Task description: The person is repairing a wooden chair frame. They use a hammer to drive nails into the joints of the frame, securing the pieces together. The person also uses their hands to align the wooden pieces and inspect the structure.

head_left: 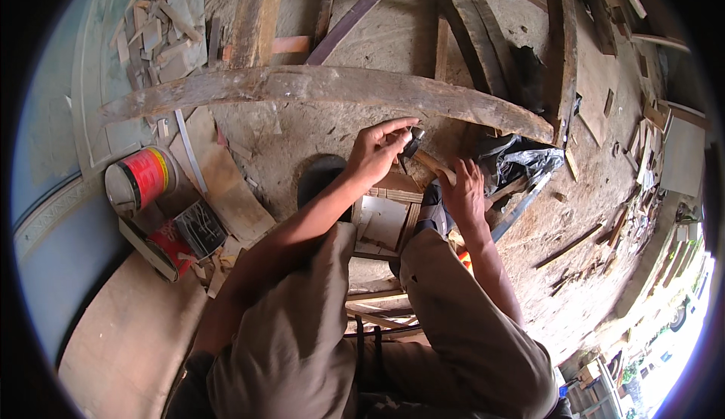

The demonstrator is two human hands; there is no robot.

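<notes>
A hammer (pixel 432 163) with a dark metal head and a wooden handle lies slantwise between my hands, above a small wooden frame. My left hand (pixel 371 153) is at the head end, its index finger stretched over the top and its thumb below, pinching at the head. My right hand (pixel 464 192) has its fingers round the lower end of the handle. Between my knees stands the box-like wooden frame (pixel 414 221), with ridged edges and a whitish panel (pixel 383 221) inside. Part of its right side is hidden by my knee.
A long curved wooden beam (pixel 325 85) lies across the floor ahead, with more timbers behind it. Paint tins (pixel 147 177) and a curved board (pixel 219 163) are at the left. Crumpled dark plastic (pixel 521 163) lies at the right, with wood offcuts (pixel 166 30) scattered far left.
</notes>
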